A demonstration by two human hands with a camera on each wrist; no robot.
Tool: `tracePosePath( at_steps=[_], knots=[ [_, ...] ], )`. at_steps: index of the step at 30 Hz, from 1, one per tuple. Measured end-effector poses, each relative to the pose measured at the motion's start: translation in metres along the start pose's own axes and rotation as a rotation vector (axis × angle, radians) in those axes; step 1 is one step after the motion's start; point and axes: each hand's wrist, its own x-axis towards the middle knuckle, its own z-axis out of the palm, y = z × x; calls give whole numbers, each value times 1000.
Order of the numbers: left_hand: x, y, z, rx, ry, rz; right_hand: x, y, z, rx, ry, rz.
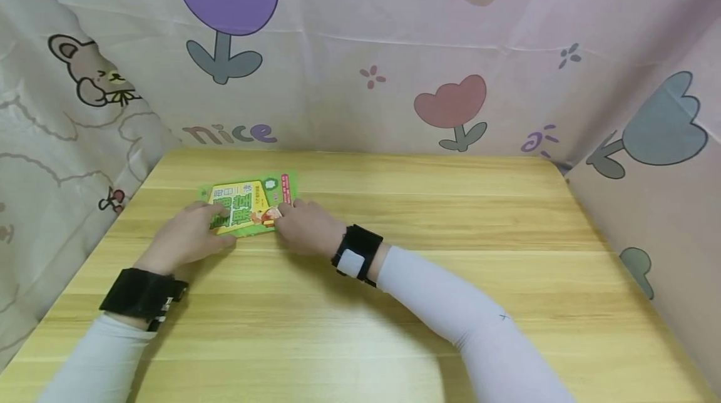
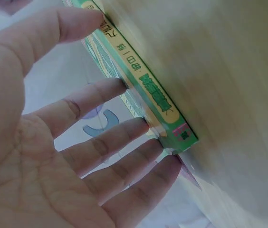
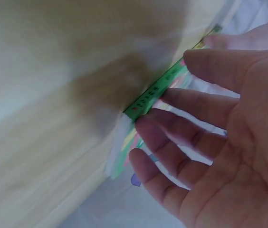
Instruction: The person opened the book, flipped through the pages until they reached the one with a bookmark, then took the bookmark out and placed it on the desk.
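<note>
A green and yellow book [image 1: 256, 193] with large printed characters lies flat on the left part of the table. My left hand [image 1: 183, 237] is at its left end, fingers over the cover and thumb at the near edge. In the left wrist view those fingers reach out fairly straight, their tips along the printed spine [image 2: 143, 78]. At the book's right end is my right hand [image 1: 310, 228], fingertips on the cover's lower right corner. The right wrist view shows its fingers loosely bent, with the thumb [image 3: 196, 59] at the green spine [image 3: 153, 92].
The book rests on a light wood-grain table [image 1: 360, 315]. Behind it hangs a pale cloth [image 1: 338, 102] printed with flowers, which continues along both sides. Each wrist wears a black strap, the right one [image 1: 360, 253] with a white patch.
</note>
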Motion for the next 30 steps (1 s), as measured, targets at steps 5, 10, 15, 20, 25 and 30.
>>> tracePosePath(
  at_steps=[5,10,15,20,25,30],
  knots=[
    [6,11,3,-40,-12,42,-21,-1,2,10,-5,-2],
    [14,19,8,-49,-16,132,-42,-3,2,29,2,-17],
    [24,30,12,-60,-60,212,-67,-3,3,30,40,-42],
    [30,44,16,-102,-114,249,-88,-5,2,59,35,-53],
    [36,58,23,-107,-118,310,-106,-9,-1,71,12,-73],
    [47,74,30,-92,-92,375,-117,-13,-2,63,22,-69]
  ],
)
